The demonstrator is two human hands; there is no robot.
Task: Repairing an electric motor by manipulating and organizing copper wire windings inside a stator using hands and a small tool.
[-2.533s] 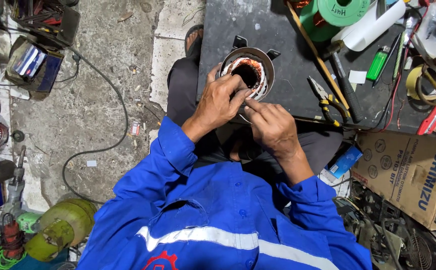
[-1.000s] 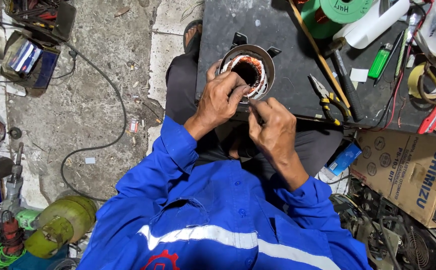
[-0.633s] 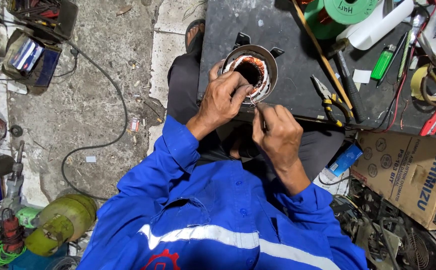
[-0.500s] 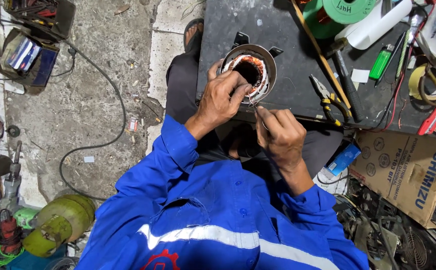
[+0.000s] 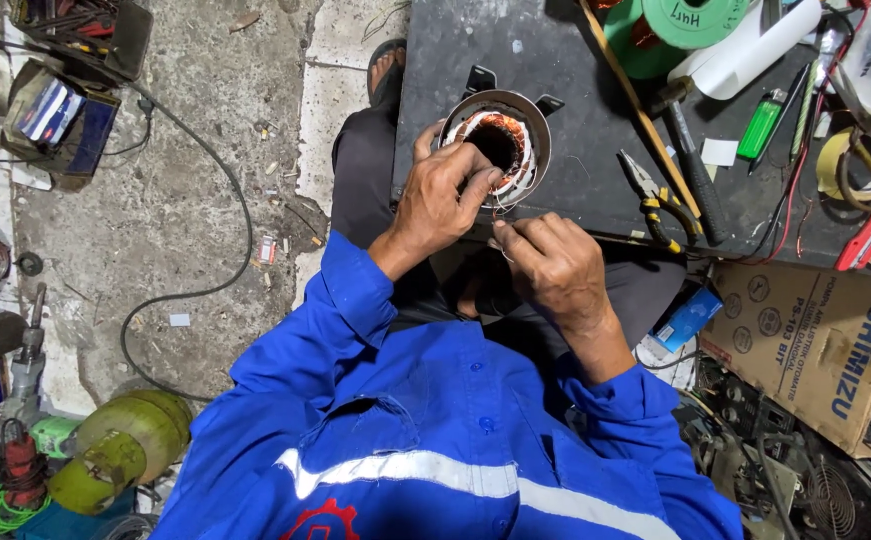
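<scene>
— At the near edge of the dark table (image 5: 555,190), at about 12 o'clock from the person's chest, a motor stator (image 5: 496,140) is seen: a round metal shell with copper windings inside. How is it held?

— The left hand (image 5: 442,200) is laid over its 7 o'clock rim, fingers curled and pressed onto the windings. The right hand (image 5: 553,265) is kept just below it at 5 o'clock, fingertips pinched together, apparently on a thin wire too fine to be made out.

— How is it judged to handle?

— The shell is probably heavy and stiff, so it is best gripped by the outer rim. The copper coils are likely delicate; the enamel could be scratched, so only light pressure should be used there.

— What else lies nearby?

— Yellow-handled pliers (image 5: 651,200) are seen at 3 o'clock of the stator, and a green lighter (image 5: 760,123) farther at 2 o'clock.
</scene>
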